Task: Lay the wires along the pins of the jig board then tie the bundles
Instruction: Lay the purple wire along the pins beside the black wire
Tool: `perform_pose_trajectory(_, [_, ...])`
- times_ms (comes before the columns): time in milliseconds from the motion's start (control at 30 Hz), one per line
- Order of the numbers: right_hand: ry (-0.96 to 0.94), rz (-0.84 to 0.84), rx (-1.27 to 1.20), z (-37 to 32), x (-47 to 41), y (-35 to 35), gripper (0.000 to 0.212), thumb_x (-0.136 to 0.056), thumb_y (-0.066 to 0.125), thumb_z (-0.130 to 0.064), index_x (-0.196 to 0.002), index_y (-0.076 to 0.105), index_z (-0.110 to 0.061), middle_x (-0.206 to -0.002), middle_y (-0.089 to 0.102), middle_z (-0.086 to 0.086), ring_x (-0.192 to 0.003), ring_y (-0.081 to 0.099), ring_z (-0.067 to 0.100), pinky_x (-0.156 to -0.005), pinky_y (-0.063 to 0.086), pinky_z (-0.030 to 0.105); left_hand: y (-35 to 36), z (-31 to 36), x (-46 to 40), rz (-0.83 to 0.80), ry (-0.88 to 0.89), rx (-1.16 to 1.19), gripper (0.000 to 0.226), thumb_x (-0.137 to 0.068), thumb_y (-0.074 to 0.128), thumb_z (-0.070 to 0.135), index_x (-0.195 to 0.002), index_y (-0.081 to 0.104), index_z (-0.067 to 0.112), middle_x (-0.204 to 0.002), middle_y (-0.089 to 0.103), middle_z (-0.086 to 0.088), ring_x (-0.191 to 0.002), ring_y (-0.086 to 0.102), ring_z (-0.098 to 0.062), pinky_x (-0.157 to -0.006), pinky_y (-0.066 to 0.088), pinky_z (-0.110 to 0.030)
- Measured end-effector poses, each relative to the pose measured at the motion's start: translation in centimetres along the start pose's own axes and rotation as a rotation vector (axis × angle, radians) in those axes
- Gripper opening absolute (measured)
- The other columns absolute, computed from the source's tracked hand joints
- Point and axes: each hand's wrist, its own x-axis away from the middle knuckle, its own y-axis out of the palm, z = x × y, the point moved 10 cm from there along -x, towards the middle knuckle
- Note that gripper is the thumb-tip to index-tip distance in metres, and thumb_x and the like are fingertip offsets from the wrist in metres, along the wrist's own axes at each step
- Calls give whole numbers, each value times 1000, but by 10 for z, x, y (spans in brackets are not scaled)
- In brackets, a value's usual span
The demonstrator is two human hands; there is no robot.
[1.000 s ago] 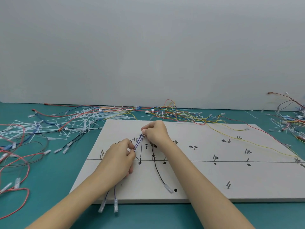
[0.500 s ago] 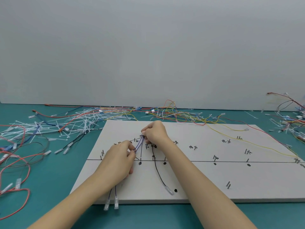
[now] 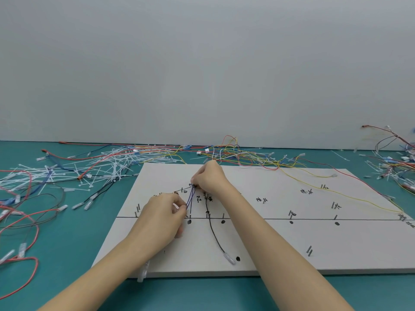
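Here the purple wires [image 3: 190,198] run as a short, nearly straight strand between the two hands, their long axis going from the far pins [image 3: 192,185] back toward the person and slightly to the left. The right hand [image 3: 210,178] is the farther one; its fingers are curled down and pinch the far end of the strand against the pins in the left-middle of the jig board [image 3: 280,243]. The left hand [image 3: 162,217] lies nearer the person and just left of the strand, thumb and forefinger closed on the wires at their lower stretch. Below that grip the wires pass under the hand, and a clear plastic end [image 3: 143,271] hangs over the board's near edge.

So the coming move, as I judge it, turns on the left hand: it is the one placed to pull the strand taut and steer it down toward the drawn line [image 3: 314,219] and the pin beside the black dot [image 3: 189,221], which sit just right of its fingertips.

A black wire [image 3: 213,232] lies just to the right, curving down to its own clear end [image 3: 229,258]; it is near but apart from the purple strand. Room is open to the near side and right of the board. To the left, on the green tabletop [image 3: 67,243], loose red wires [image 3: 20,221] and white cable ties [image 3: 105,167] are scattered well apart from the hands.
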Motion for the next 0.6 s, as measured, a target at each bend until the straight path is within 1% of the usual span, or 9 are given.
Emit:
perform_pose_trajectory(100, [-89,-3,57,-2,5,1,17,-88,64,-10,-94,74,2,-98,72,17,-80,58,26,-68,44,26,-4,2,1,34,14,-10,20,-93,52,26,-75,62,29,-50,64,13,-44,58,-3,-48,36,-22])
perform_pose_trajectory(167, [-151,15,55,-2,10,2,20,-91,62,-16,-91,75,-2,-91,72,12,-88,61,26,-73,48,29,-9,4,1,68,23,-8,21,-92,55,30,-72,63,30,-51,64,14,-46,56,-4,-46,34,-22])
perform_pose_trajectory(233, [-175,32,81,2,13,4,26,-93,59,-22,-79,73,-6,-75,64,8,-82,55,28,-75,48,33,-10,5,2,73,30,-4,23,-91,57,31,-70,64,29,-50,64,13,-44,54,-5,-46,35,-23])
perform_pose_trajectory(300, [-201,44,158,3,16,7,33,-95,56,-27,-65,65,-15,-73,55,7,-82,46,30,-74,44,33,-9,8,4,60,32,-3,24,-90,57,30,-67,65,28,-50,64,12,-43,54,-5,-48,36,-23])
perform_pose_trajectory(333, [-211,44,184,4,18,9,31,-96,54,-28,-70,68,-19,-83,58,8,-88,47,30,-77,44,33,-8,9,4,55,34,-13,24,-89,57,29,-66,65,27,-50,64,12,-45,54,-5,-49,36,-23])
perform_pose_trajectory(367, [-223,45,198,4,19,10,26,-96,53,-30,-85,74,-20,-97,61,9,-98,49,30,-84,44,35,-8,11,5,50,37,-27,25,-89,57,29,-66,66,26,-50,64,13,-47,55,-4,-49,36,-23])
perform_pose_trajectory(433, [-244,57,233,5,21,11,28,-97,52,-33,-114,71,-22,-116,57,8,-114,46,28,-93,41,39,-6,16,8,35,56,-55,25,-89,57,29,-67,66,24,-51,64,14,-52,56,-2,-51,35,-23])
perform_pose_trajectory(533, [-256,78,282,6,24,12,32,-97,51,-36,-124,66,-27,-118,53,8,-118,42,28,-95,36,38,-4,28,11,17,123,-140,22,-89,56,28,-72,68,24,-53,63,8,-58,56,-4,-56,40,-24])
perform_pose_trajectory(600, [-258,84,294,7,24,12,33,-97,50,-36,-125,65,-28,-119,53,8,-118,42,28,-95,35,38,-3,36,12,13,185,-285,20,-91,53,30,-81,69,24,-64,63,7,-69,54,-8,-64,43,-27])
